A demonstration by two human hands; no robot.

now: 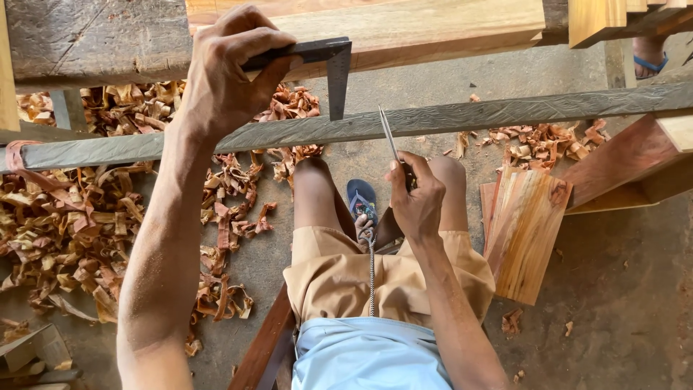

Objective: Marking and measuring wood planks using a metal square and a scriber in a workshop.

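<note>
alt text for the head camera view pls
Seen from above, a person's left hand presses a metal try square against a long grey wooden strip while the right hand holds a thin marking blade to it. Wood shavings litter the floor.

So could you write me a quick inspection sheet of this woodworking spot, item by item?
Surface: a long grey wooden strip runs across the view, with thicker timber beams behind it.
Job's things: a metal try square with its blade down on the strip; a thin pointed marking tool with its tip near the strip.
Clutter: wood shavings heaped on the concrete floor; a short reddish board propped at the right.
Hands: left hand grips the square's stock; right hand grips the marking tool.
Cables: nothing seen, only a braided cord on the shorts.
Surroundings: a blue sandal below; another person's sandalled foot at top right.
</note>
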